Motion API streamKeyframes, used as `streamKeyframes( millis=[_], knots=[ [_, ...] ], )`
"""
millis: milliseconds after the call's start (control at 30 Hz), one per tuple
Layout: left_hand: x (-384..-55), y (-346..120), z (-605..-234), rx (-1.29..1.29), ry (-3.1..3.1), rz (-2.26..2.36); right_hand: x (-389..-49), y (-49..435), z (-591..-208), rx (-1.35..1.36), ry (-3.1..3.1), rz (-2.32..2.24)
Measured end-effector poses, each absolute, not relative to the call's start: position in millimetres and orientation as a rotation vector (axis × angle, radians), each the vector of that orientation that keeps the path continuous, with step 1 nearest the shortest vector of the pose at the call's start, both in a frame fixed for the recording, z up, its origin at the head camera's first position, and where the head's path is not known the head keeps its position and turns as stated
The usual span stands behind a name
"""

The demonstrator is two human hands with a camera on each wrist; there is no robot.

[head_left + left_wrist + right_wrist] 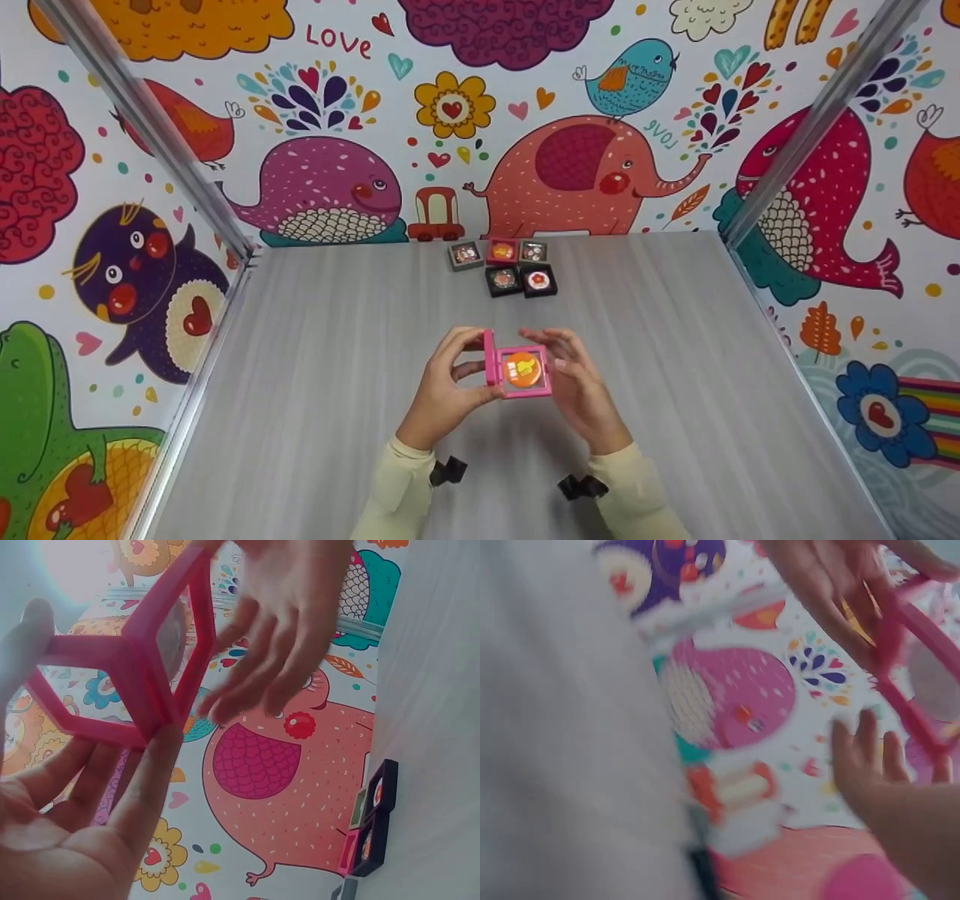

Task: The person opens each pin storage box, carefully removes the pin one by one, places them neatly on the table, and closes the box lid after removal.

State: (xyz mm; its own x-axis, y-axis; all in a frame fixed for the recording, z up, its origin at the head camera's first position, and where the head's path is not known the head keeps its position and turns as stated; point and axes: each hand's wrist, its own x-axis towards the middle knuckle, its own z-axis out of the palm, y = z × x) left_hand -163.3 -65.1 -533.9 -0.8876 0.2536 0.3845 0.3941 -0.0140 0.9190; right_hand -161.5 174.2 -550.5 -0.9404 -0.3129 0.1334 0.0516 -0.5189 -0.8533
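My left hand (450, 390) grips a pink hinged display case (490, 358) by its left side, above the table. The two frame halves stand open at an angle, joined along the hinge. A round orange badge (523, 370) with a yellow figure sits behind the clear film of the right half. My right hand (589, 394) is at the case's right edge, thumb close to the frame and the other fingers extended past it. Whether that thumb touches the case I cannot tell. The left wrist view shows the pink case (142, 645) between both hands.
Several small framed cases stand grouped at the back of the grey table (337, 360): a grey one (466, 255), a red one (502, 252), a greenish one (534, 253) and, in front, two black ones, left (503, 280) and right (538, 281). Cartoon-printed walls (330, 180) enclose the table.
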Motion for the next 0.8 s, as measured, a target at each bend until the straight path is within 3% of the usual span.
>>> streamKeyframes(
  millis=[167, 333, 800],
  knots=[
    [-162, -68, -536, -0.705, -2.127, -2.058, -169, 186, -520, -0.829, 2.418, -1.852],
    [-161, -66, -538, -0.710, -2.132, -2.063, -173, 188, -500, -1.108, 2.726, -1.262],
    [-159, -65, -538, -0.673, -2.167, -2.074, -170, 181, -487, -1.290, 2.815, -0.930]
  ],
)
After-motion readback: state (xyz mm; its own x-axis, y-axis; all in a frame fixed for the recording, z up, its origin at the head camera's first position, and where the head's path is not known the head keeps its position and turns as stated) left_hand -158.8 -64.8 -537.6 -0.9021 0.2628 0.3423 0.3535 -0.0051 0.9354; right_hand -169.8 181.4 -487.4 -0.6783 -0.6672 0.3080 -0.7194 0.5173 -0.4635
